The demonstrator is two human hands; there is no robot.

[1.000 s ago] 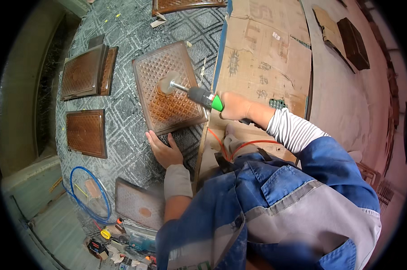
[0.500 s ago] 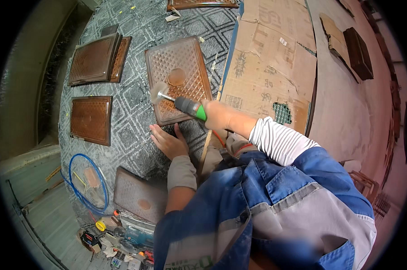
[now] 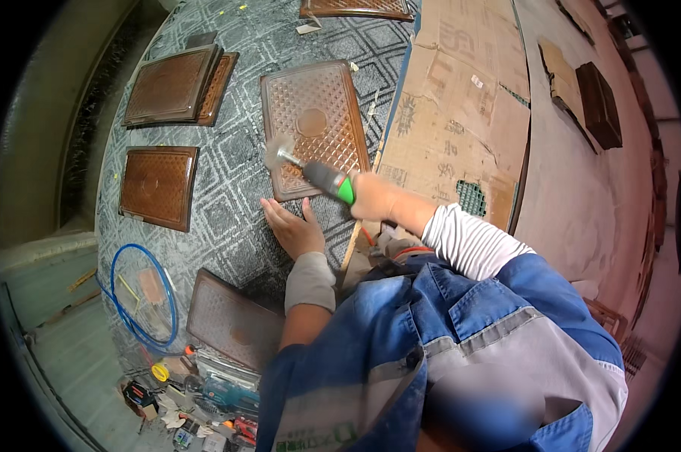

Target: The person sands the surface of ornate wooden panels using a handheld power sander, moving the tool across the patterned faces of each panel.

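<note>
While gripping the green-and-black rotary tool, keeps the right hand closed around the handle, blurred spinning head now at the carved brown panel's lower-left edge, about seven o'clock of its round centre, further left than half a second ago. Rests the left hand open and flat on the patterned grey mat, six o'clock of the panel, as before. Shows stacked panels at ten o'clock, blue hose at eight.

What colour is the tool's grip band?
Green, on the tool in the right hand; head view.
</note>
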